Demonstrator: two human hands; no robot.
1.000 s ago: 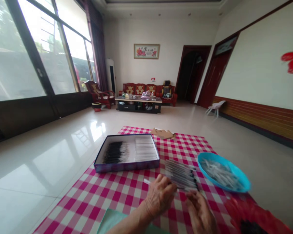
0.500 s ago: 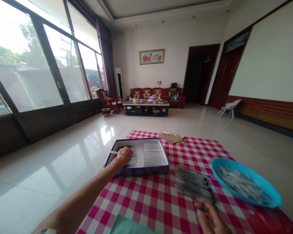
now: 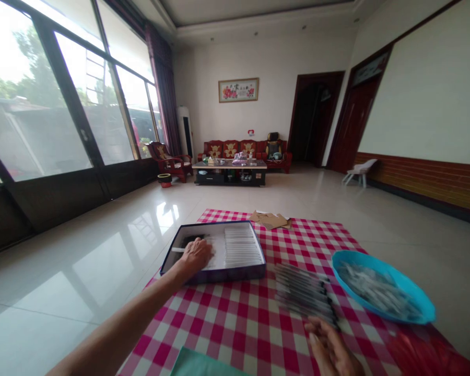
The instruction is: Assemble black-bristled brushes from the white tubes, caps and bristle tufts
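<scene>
- The left hand (image 3: 197, 254) was curled nearly closed, with a slim white stick (image 3: 177, 249) in its hold that jutted out past the fingers; blur hid the fingertips.
- Just beneath that hand lay dark slim pieces (image 3: 188, 241), partly covered by it.
- Around them stood the walls of a shallow box (image 3: 227, 274), and to the hand's right, inside it, was a row of white sticks (image 3: 242, 248).
- The right hand (image 3: 332, 349) was partly open, thumb and fingers a little apart, with no held item visible.
- Just beyond its fingertips lay a row of clear, black-ended sticks (image 3: 303, 292) on the checked cloth (image 3: 235, 326).
- Farther out, to its right, was a blue basin (image 3: 428, 308) of pale slim pieces (image 3: 379, 290).
- Near its right side was blurred red material (image 3: 423, 355).
</scene>
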